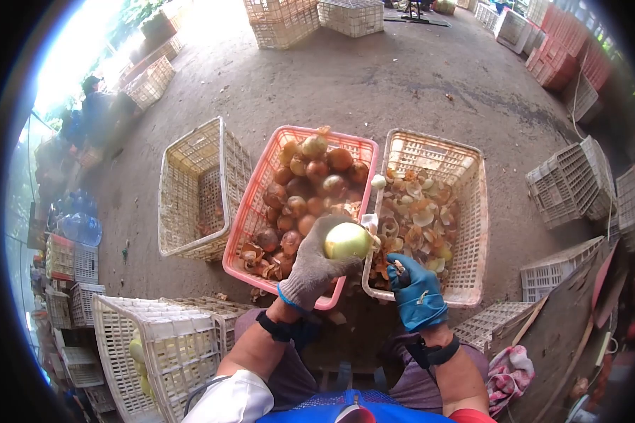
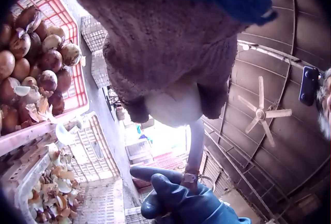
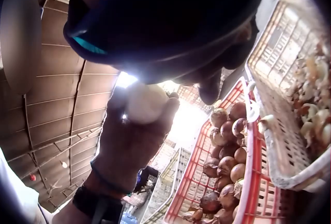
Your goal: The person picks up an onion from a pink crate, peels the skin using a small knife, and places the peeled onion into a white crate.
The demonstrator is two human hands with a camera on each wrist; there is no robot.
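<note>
In the head view my left hand (image 1: 307,273), in a grey knit glove, grips a pale peeled onion (image 1: 348,242) above the right edge of a pink crate (image 1: 245,199) of brown-skinned onions. My right hand (image 1: 419,295), in a blue rubber glove, is curled over the near side of a white crate (image 1: 481,240) of peelings. The left wrist view shows that blue hand (image 2: 194,203) around a narrow tool whose pale blade (image 2: 196,144) points to the onion (image 2: 175,106); whether they touch, I cannot tell. The right wrist view shows the onion (image 3: 146,103) in the gloved fingers.
A white crate (image 1: 224,162) with little in it stands left of the pink one. Another crate (image 1: 180,349) near my left leg holds pale onions. Stacked crates (image 1: 282,25) stand at the far side, more crates (image 1: 568,185) at the right, and a pink-and-white cloth (image 1: 511,374) beside my right leg.
</note>
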